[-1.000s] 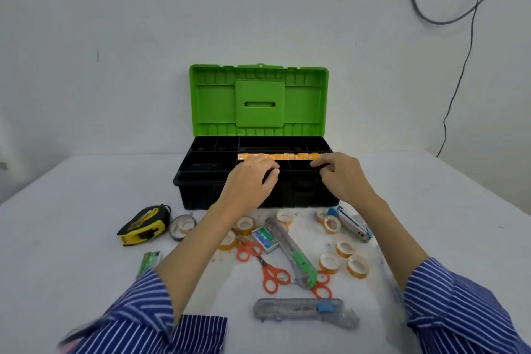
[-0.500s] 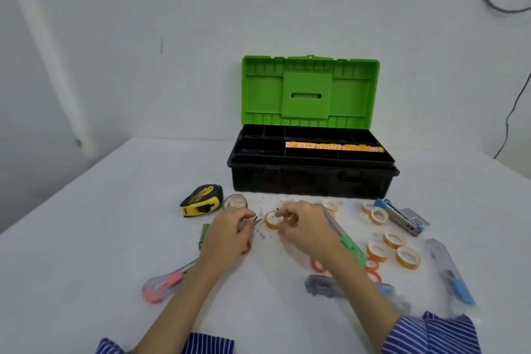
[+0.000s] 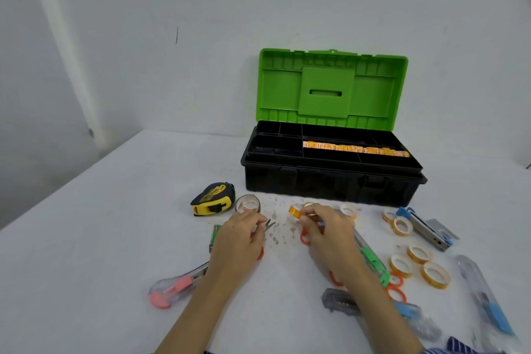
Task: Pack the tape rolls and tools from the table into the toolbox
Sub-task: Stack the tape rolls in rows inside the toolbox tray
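The black toolbox (image 3: 330, 184) stands open at the back with its green lid (image 3: 330, 89) upright. A row of orange tape rolls (image 3: 356, 149) fills one tray compartment. In front of it, my right hand (image 3: 327, 233) pinches an orange tape roll (image 3: 294, 211) just above the table. My left hand (image 3: 240, 241) grips small orange-handled scissors (image 3: 269, 225), whose blades stick out past my fingers. Several more orange tape rolls (image 3: 419, 253) lie to the right. A clear tape roll (image 3: 247, 204) sits beside the yellow tape measure (image 3: 212, 200).
A blue-and-metal stapler (image 3: 428, 228) lies right of the rolls. A green utility knife (image 3: 370, 259), orange scissors (image 3: 395, 289) and clear blue cutters (image 3: 485, 299) lie near my right arm. A pink cutter (image 3: 172, 287) and a green staple box (image 3: 215, 234) lie left.
Both hands have come down from the toolbox tray to the table. The right hand has taken up an orange tape roll and the left has closed on the small scissors. The view shifted left.
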